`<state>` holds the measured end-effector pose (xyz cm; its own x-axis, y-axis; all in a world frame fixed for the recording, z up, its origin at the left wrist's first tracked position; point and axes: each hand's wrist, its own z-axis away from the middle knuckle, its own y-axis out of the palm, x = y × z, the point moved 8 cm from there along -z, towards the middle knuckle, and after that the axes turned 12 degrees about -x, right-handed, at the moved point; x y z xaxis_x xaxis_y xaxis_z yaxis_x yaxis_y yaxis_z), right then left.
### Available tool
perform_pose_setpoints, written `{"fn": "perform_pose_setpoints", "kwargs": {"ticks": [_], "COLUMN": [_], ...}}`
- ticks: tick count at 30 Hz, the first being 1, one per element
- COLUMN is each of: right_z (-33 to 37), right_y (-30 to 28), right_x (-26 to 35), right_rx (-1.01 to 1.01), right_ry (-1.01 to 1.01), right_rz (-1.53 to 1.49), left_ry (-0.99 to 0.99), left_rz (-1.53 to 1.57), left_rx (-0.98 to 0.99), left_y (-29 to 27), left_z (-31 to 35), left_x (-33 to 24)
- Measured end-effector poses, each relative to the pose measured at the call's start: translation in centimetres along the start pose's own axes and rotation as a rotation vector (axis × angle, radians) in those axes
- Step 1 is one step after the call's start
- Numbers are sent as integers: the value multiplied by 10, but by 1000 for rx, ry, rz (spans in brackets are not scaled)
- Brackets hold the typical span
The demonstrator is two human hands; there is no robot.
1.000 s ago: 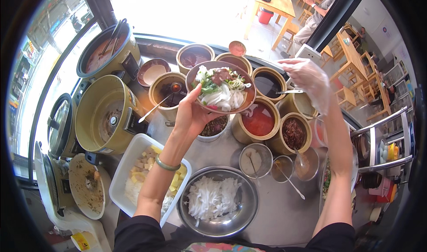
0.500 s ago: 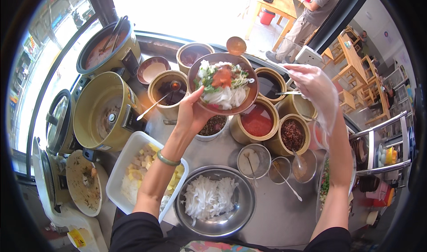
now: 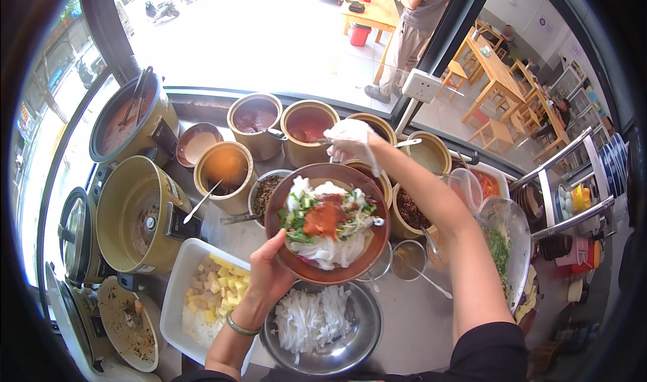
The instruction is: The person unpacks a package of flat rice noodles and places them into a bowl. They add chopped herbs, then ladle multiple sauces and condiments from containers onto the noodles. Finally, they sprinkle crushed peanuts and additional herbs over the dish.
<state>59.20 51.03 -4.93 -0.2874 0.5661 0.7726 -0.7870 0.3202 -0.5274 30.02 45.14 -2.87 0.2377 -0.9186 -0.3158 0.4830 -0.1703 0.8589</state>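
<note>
One brown bowl (image 3: 369, 252) lies just above and to the right of the left hand (image 3: 273, 264), tilted so that its contents face the head camera. White noodles (image 3: 327, 254), chopped greens (image 3: 294, 226) and a spoonful of red sauce (image 3: 322, 221) fill it. The left hand is clamped on the bowl's lower left edge, its thumb along the rim; the other fingers are mostly hidden beneath. The right hand (image 3: 352, 139), in a clear plastic glove, is beyond the bowl's far edge, its fingers drawn together around a thin handle (image 3: 319, 141) by a pot (image 3: 300, 155) of red sauce; the handle's far end cannot be made out. Nearer the person, a steel bowl (image 3: 367, 321) of more noodles stands partly behind the brown bowl, and a white tub (image 3: 176, 304) of pale and yellow cubes (image 3: 222, 286) stands left of it.
</note>
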Motion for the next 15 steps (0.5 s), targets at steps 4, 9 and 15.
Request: {"fn": "perform_pose_setpoints", "kwargs": {"ticks": [4,9,15], "right_z": [16,16,7], "right_y": [-74,-122,-123], "right_x": [5,-81,-85], "right_rx": [-414,-43,-441], "right_ry": [-445,-106,56], "right_rz": [897,1225,-244], "left_ry": [-21,-93,-45], "left_rz": [-43,-68,-73], "left_rx": [-77,-108,-132], "left_y": [-7,-7,9], "left_z": [-6,-14,-32], "left_x": [21,36,53]}}
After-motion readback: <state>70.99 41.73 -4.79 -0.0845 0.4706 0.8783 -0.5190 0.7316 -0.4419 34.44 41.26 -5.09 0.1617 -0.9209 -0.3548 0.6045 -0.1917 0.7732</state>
